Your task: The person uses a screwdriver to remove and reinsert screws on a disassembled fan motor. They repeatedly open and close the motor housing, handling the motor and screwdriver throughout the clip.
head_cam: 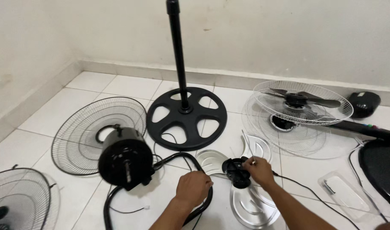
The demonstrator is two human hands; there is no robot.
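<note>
A silver three-bladed fan blade (250, 204) with a black hub (236, 170) lies on the white tiled floor. My right hand (259, 170) rests on the hub's right side, its fingers closed on a thin metal tool that points up and to the left. My left hand (193, 187) is a loose fist beside a curved black tube (205, 170), left of the blade; whether it holds something I cannot tell. A black fan motor (126, 161) lies left of my hands, against a black wire grille (82, 136).
A black stand with a round base (186, 121) and upright pole stands behind the hands. A white-grilled fan (303, 108) lies at the right, a black cap (364, 103) beyond it, another black base (382, 168) and a clear packet (346, 194) nearby. Another grille (18, 198) lies bottom left.
</note>
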